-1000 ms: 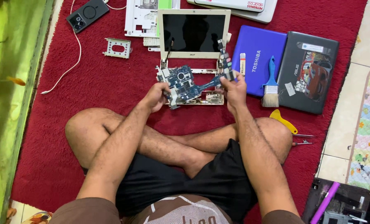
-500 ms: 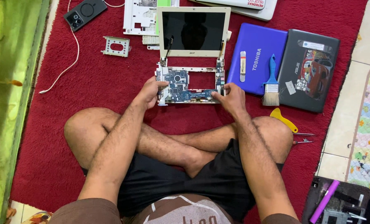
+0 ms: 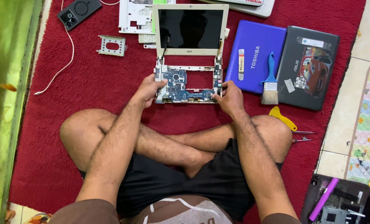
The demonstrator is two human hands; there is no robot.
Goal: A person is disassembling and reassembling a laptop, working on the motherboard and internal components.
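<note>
Hands grip the blue motherboard [image 3: 180,85] in its frame, left hand [image 3: 145,89] and right hand [image 3: 230,97] at opposite edges.

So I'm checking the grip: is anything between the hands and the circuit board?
Nothing visible. The left hand and right hand rest directly on the circuit board, one at each end.
</note>
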